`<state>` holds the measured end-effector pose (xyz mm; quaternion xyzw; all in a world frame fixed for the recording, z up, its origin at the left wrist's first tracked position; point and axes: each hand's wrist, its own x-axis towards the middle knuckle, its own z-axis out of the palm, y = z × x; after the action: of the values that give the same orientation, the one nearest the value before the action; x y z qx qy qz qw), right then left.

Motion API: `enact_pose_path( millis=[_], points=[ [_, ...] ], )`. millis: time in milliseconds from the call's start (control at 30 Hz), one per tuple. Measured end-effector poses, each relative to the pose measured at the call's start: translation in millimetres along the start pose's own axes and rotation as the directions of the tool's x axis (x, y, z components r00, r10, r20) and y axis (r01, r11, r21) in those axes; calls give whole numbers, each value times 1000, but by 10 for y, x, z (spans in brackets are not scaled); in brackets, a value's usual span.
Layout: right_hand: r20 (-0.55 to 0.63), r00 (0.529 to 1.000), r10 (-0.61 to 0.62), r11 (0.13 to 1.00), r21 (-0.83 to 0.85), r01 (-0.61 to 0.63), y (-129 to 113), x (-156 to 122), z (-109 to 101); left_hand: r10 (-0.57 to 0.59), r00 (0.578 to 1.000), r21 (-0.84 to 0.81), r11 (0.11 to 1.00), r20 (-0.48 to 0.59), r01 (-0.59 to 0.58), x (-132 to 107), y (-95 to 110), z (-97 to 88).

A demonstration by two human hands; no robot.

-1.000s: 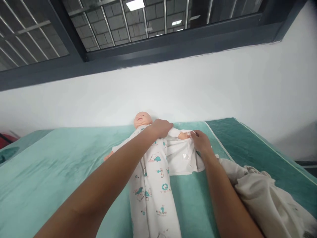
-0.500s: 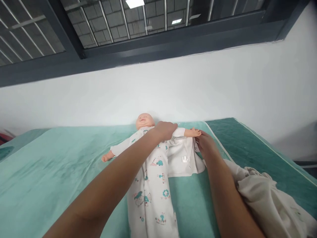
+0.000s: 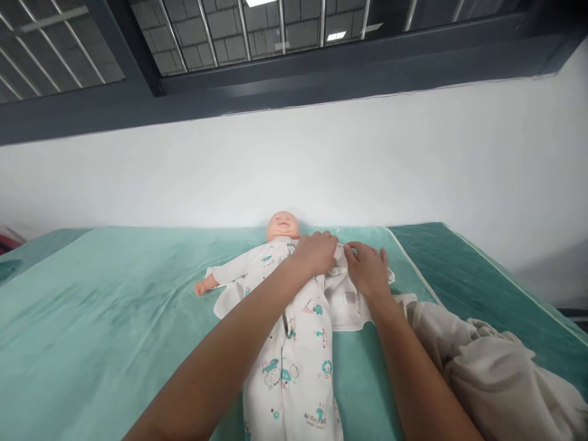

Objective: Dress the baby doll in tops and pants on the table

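Observation:
A baby doll (image 3: 282,226) lies on its back, dressed in a white romper (image 3: 294,349) with a teal and pink print. Under its torso a white baby jacket (image 3: 346,309) is spread, showing on both sides. My left hand (image 3: 316,252) is closed at the doll's shoulder on the right of the view, its fingertips on the sleeved arm. Just right of it, my right hand (image 3: 369,267) is bent over the jacket's sleeve area, fingers closed on the cloth. The doll's hand on that side is hidden. Its other arm (image 3: 206,285) stretches out to the left, hand bare.
A teal padded cover (image 3: 114,306) lies beneath the doll, with a darker green section (image 3: 454,263) at right. Crumpled off-white cloth (image 3: 496,367) is heaped near my right forearm. A white wall (image 3: 275,165) and a dark-framed barred window stand behind.
My right hand has moved left, closer to my left hand, and turned over the jacket. The doll's hand, visible before beside it, is now covered. The view has shifted slightly.

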<state>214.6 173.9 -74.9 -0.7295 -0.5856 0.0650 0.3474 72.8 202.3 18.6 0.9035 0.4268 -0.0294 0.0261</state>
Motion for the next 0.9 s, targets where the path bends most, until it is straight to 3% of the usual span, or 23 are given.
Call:
enact_pose_path(
  millis=[67,167,233,300,433,567,767,833,900],
  points=[
    [72,993,-91,996,18,90,-54,-30,73,-115,976,-169,982,-184,84,-263,-204,-2],
    [100,960,-260,964,88,252,-152,-78,180,-390,855,-493,849,-342,190,-663,-536,122],
    [102,940,-325,941,134,310,-210,-113,225,-501,788,-689,711,-357,141,-856,-696,260],
    [112,935,-336,932,180,313,-256,-146,235,-572,751,-812,577,-329,84,-958,-783,391],
    [116,942,-316,915,300,271,-356,-209,180,-617,743,-904,426,-259,39,-968,-825,515],
    [131,936,-328,842,491,226,-494,-284,147,-564,777,-900,435,-281,-10,-945,-837,498],
    [215,923,-320,745,659,105,-688,-419,100,-388,841,-816,570,-377,-103,-1019,-820,411],
    [242,918,-314,729,681,70,-741,-455,65,-305,845,-751,640,-439,-159,-1034,-796,393],
    [248,911,-329,727,682,76,-778,-479,36,-232,821,-661,718,-522,-218,-1034,-771,394]
  ],
)
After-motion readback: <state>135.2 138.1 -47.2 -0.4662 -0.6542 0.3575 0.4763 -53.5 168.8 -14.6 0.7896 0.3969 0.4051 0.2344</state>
